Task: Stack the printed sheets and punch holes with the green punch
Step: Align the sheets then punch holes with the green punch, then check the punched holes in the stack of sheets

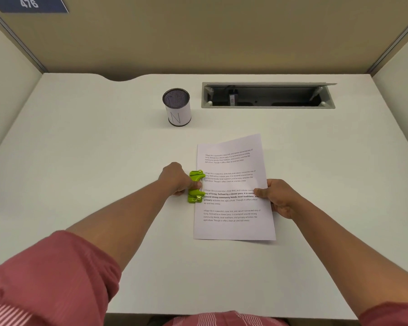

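White desk (104,161) enclosed by beige partitions (222,38); mesh cup (176,107) and open cable tray (267,95) at rear. Left hand (174,180) fingers wrap the green punch (196,186) at the sheets' (233,191) left edge. Right hand (278,197) pinches their right edge.

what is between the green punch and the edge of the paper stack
Nothing visible. The green punch, held by the left hand, already sits on the left edge of the printed sheets; the right hand pinches the opposite edge.
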Action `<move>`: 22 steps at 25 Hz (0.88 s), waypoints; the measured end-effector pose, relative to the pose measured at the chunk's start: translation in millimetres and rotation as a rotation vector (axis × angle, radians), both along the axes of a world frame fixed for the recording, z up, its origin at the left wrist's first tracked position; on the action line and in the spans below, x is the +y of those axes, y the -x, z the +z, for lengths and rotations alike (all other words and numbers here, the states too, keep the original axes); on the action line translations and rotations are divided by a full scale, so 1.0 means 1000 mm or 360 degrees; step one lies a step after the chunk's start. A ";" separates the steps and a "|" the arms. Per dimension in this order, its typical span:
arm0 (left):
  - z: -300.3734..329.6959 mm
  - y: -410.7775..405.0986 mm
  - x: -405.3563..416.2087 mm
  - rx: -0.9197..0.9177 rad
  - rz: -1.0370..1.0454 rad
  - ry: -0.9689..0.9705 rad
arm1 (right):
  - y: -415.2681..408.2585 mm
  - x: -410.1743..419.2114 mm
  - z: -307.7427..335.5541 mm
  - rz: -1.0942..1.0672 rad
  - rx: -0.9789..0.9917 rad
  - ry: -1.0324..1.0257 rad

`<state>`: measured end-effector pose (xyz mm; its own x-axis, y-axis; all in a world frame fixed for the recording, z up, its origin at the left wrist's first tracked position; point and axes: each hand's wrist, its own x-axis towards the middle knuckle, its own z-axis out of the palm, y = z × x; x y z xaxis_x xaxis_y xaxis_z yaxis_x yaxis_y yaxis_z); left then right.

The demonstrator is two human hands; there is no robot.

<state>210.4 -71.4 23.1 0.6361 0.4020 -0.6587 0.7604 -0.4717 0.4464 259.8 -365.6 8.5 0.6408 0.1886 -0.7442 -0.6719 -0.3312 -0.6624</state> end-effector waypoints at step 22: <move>0.011 0.021 -0.011 -0.0242 0.0062 -0.0179 | 0.010 -0.029 0.030 -0.0074 -0.0112 -0.0042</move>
<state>189.3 -82.8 34.3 0.7074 0.4941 -0.5053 0.7068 -0.4967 0.5037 250.0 -394.7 38.4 0.6998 0.1766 -0.6921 -0.6377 -0.2822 -0.7168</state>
